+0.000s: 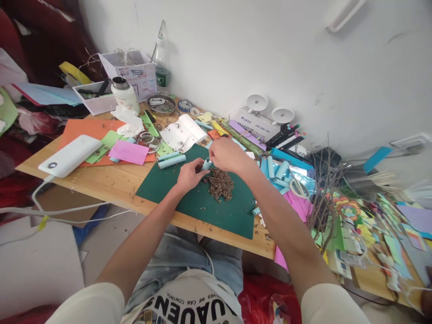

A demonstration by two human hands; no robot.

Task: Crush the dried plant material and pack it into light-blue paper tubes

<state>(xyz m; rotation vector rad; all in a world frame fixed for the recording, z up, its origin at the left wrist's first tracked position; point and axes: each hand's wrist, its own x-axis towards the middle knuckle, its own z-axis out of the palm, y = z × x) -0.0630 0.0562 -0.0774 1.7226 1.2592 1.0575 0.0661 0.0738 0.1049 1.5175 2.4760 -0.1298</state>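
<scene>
My left hand (191,174) is closed around a short light-blue paper tube (207,164), holding it above a green cutting mat (199,207). Over the tube's open end is my right hand (225,154), its fingers pinched together at the rim. Whatever those fingertips hold, if anything, is too small to make out. Just below both hands lies a heap of brown dried plant bits (221,184) on the mat. Two more rolled blue tubes (172,161) rest on the mat to the left of my left hand.
A white power bank (70,155) with a cable lies at left, near pink paper (128,152). Behind stand a white bottle (125,95) and a plastic bottle (162,67). More blue tubes (281,170), white-handled scissors (299,189) and dry twigs (326,202) crowd the right.
</scene>
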